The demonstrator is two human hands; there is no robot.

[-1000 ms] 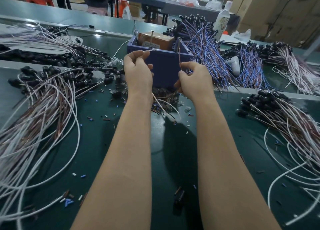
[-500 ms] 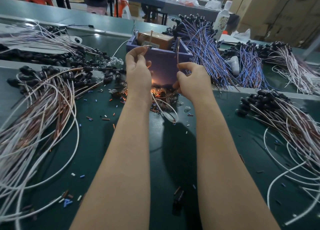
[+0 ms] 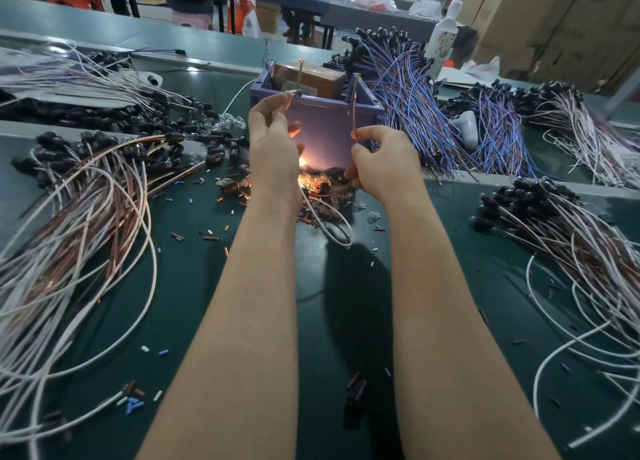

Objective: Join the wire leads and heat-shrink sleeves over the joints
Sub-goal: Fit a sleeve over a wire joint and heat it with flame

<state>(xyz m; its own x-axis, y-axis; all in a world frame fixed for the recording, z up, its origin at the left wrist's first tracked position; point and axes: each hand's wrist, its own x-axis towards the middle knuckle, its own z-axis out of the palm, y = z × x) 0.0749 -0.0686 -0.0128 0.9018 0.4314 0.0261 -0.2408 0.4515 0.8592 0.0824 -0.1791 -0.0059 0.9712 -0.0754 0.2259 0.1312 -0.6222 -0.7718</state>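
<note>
Both hands are raised in front of the purple box (image 3: pixel 322 127) at the middle of the green desk (image 3: pixel 194 286). The left hand (image 3: pixel 273 141) curls its fingertips round a thin lead end (image 3: pixel 290 94) at the box's front rim, and a white wire (image 3: pixel 332 229) loops down from under that hand onto the desk. The right hand (image 3: pixel 381 162) pinches a brown lead (image 3: pixel 354 106) that stands upright by the box's right corner. An orange glow (image 3: pixel 304 163) shows low between the 2 hands. Blue wires (image 3: pixel 408 106) lie heaped just right of the box.
</note>
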